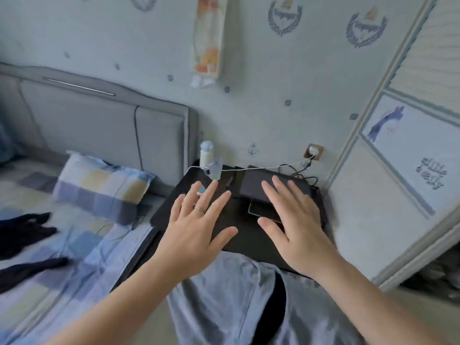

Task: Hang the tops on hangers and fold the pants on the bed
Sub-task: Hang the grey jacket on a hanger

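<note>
Both hands are held out flat with fingers spread, palms down, holding nothing. In the head view, the left hand [196, 227], a ring on one finger, hovers over the near left part of the black bedside table [234, 247]; the right hand [293, 222] is over the dark tablet-like devices [258, 192] stacked on it. A white cable [271, 167] runs from the wall socket [314, 152] across the table's back edge, past a small white bottle [206, 153].

Dark garments [25, 235] lie crumpled at the far left on the checked blue bed [82, 247], well apart from both hands; their long axis runs roughly left to right, ends pointing toward the table. A checked pillow [102, 185] rests against the grey headboard [94, 123].
</note>
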A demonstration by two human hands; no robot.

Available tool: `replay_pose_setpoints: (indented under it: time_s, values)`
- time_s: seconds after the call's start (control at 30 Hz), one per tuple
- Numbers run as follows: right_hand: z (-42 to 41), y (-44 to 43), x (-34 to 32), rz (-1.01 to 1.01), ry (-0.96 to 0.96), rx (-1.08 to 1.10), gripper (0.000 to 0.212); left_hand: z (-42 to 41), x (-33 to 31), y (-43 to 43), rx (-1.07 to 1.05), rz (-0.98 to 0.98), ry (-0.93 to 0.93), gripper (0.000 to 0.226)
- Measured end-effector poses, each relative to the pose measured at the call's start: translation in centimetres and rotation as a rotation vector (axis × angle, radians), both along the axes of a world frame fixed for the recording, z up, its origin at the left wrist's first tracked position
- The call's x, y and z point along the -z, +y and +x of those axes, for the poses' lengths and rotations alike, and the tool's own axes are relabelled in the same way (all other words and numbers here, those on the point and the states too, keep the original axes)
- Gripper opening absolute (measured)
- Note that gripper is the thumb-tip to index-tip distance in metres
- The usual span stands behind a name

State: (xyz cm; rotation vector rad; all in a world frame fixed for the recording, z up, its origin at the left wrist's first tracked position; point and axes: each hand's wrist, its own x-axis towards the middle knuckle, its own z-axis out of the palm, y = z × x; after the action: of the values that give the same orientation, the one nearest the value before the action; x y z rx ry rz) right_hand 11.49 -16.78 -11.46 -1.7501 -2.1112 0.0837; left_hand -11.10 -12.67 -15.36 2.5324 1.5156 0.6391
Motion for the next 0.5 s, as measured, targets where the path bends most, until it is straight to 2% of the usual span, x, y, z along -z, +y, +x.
replay_pose_setpoints:
  time_s: [0.1,0.23,0.37,0.5]
  values:
    - [-7.0,0.3,3.2,-0.07,0.042,-0.139,0.071,-7.7,3.7,-3.0,-0.189,-0.119,0.051,0.093]
    - [-16.7,0.1,6.8,-0.15,0.095,-0.328,0.069,-17.0,7.5,-7.8,-0.447,-0.258,0.073,0.085]
    - [-25.4,-0.3,9.9,-0.258,0.106,-0.494,0.078,-24.5,10.5,-12.9,-0.687,-0.347,0.057,0.094]
    - [-33.1,-0.9,12.3,-0.375,0.051,-0.71,0.062,-30.0,12.6,-17.8,-0.914,-0.431,-0.05,0.085]
